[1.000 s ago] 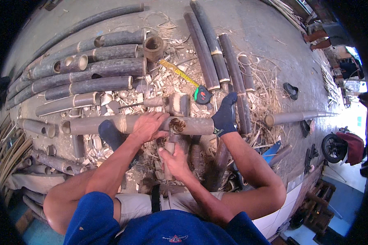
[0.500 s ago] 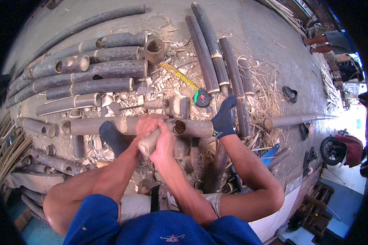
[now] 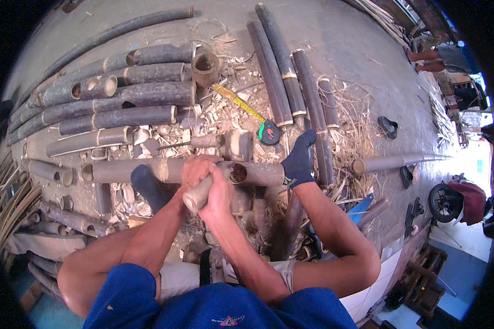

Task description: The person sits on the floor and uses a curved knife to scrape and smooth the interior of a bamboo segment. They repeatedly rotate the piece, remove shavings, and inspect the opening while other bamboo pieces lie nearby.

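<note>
A brown bamboo tube lies crosswise in front of me, between my two socked feet. My left hand is closed over the tube, left of a hole cut in its wall. Right beside it, my right hand wraps around a thick, pale wooden tool handle, whose butt end points toward me. The tool's working end is at the hole, mostly hidden by my fingers. Beyond the tube lie a wooden mallet and a thin metal tool with a wooden handle.
Dark bamboo poles lie at the far left, more poles at the far middle. A tape measure is drawn out over wood chips. A blue-bladed saw is near my right knee. Sandals and a motorbike are at the right.
Both hands stay at the same place on the tube, with the handle only slightly shifted. The whole view has moved a little.
</note>
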